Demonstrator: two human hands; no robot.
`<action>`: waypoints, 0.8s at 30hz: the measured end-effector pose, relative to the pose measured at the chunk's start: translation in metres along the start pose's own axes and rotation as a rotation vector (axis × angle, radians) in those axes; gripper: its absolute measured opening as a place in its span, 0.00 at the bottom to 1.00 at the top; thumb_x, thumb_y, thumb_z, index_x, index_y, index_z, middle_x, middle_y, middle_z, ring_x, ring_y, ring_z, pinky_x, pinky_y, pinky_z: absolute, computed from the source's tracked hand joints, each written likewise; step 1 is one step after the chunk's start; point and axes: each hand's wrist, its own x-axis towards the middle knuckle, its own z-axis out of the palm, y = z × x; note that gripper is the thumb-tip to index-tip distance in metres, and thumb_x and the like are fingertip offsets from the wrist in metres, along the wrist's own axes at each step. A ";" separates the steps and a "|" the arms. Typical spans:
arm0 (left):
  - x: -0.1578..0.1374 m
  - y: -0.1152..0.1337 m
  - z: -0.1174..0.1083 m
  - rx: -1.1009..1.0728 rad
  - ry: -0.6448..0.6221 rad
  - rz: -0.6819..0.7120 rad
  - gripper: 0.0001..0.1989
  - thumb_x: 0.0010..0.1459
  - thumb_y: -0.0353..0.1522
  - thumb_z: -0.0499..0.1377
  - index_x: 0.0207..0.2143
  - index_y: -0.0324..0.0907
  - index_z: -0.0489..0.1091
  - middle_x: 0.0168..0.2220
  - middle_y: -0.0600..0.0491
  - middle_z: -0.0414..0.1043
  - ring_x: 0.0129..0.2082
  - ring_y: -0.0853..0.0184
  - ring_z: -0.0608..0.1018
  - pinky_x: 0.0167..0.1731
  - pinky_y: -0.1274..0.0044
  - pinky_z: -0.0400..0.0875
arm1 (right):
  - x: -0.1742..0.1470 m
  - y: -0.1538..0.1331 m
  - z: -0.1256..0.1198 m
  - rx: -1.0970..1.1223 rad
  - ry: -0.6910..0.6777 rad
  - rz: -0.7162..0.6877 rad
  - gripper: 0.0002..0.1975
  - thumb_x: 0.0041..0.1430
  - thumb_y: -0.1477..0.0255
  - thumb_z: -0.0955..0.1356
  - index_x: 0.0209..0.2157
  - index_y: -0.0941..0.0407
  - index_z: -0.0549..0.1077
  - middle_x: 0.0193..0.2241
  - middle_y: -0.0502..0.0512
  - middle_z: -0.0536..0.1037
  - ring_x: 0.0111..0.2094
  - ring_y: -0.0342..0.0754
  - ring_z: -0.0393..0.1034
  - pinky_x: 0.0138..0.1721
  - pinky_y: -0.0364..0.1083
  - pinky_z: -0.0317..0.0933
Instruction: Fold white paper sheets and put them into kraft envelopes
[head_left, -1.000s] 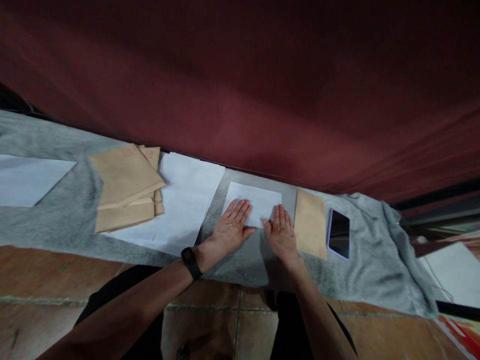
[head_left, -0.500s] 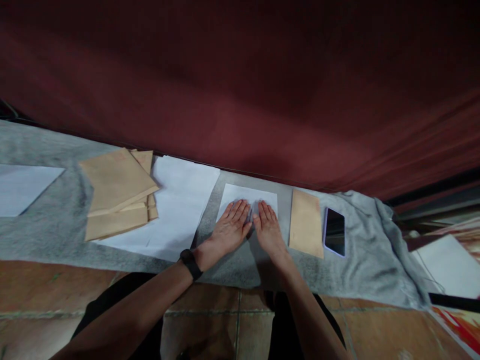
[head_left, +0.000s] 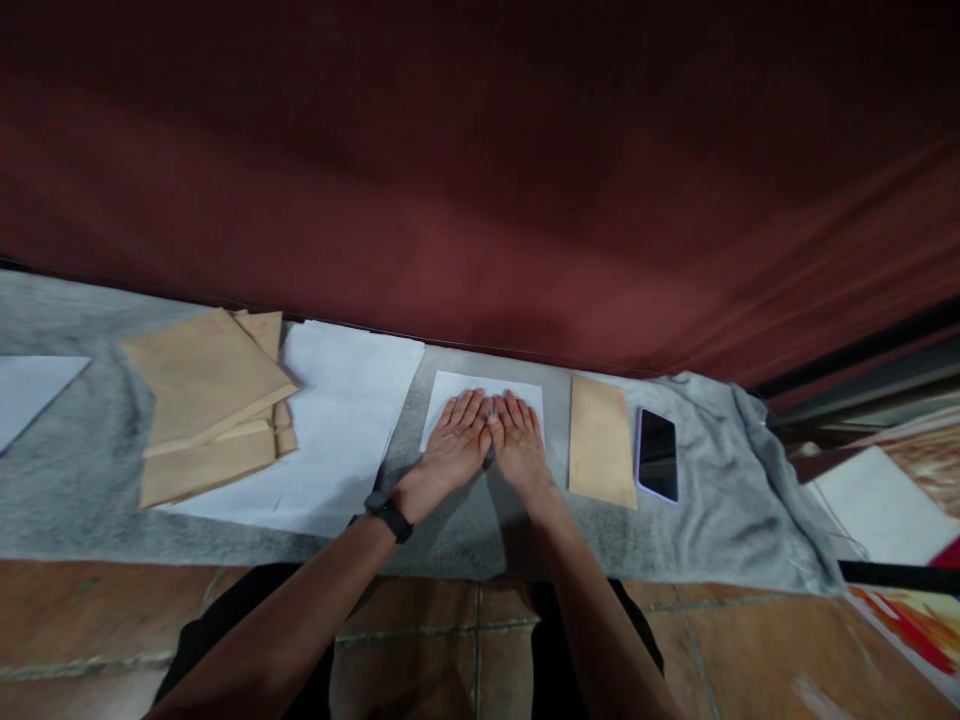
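Observation:
A white sheet of paper (head_left: 487, 382), smaller than the sheets beside it, lies on the grey cloth under both hands. My left hand (head_left: 459, 436) rests flat on its left half, fingers stretched out; a black band circles that wrist. Flat on the right half is my right hand (head_left: 517, 438), with its thumb touching the left one. The palms cover the paper's near edge. Just right of it lies a brown envelope (head_left: 602, 442). To the left is a stack of larger white paper sheets (head_left: 349, 400), partly covered by a pile of brown envelopes (head_left: 214, 400).
A phone (head_left: 658, 455) with a purple edge lies right of the single envelope. The grey cloth (head_left: 720, 480) is wrinkled at its right end. Another white sheet (head_left: 34, 390) is at far left. A dark red surface (head_left: 480, 250) rises behind; floor tiles (head_left: 405, 640) show below.
My hands have come closer together on the paper, so the thumbs now meet. The view has shifted slightly, and the things on the cloth appear further left.

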 end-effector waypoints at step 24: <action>0.015 -0.022 0.001 0.029 0.044 -0.132 0.30 0.69 0.34 0.42 0.70 0.34 0.55 0.72 0.43 0.53 0.73 0.59 0.54 0.71 0.61 0.46 | 0.007 0.019 0.004 -0.084 0.154 0.194 0.31 0.75 0.61 0.54 0.68 0.68 0.61 0.67 0.73 0.63 0.68 0.62 0.58 0.66 0.60 0.53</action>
